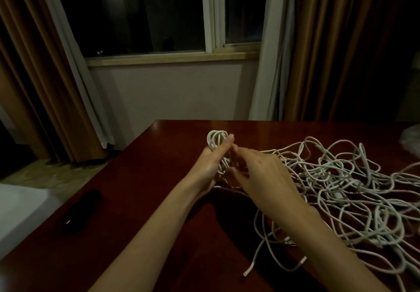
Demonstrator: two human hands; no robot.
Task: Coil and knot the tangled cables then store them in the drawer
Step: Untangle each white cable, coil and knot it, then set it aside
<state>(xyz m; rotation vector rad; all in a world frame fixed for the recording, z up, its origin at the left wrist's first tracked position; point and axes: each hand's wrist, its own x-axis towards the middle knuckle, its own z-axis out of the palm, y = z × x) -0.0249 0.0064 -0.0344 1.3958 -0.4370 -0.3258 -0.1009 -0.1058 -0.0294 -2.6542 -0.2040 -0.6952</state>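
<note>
A small coil of white cable (216, 139) stands upright above the dark red table (159, 178), and my left hand (212, 166) grips it, the loops poking out above my thumb. My right hand (259, 173) is right beside it, fingers curled toward the coil's lower part; what they pinch is hidden. A big tangle of white cables (341, 189) sprawls over the table's right half and runs into the coil. One loose cable end with a plug (247, 271) lies near the front. No drawer is in view.
A black oblong device (79, 210) with a small light lies on the table's left side. A white surface (20, 210) sits left of the table. Something pale (411, 139) is at the far right edge. Curtains and a dark window stand behind.
</note>
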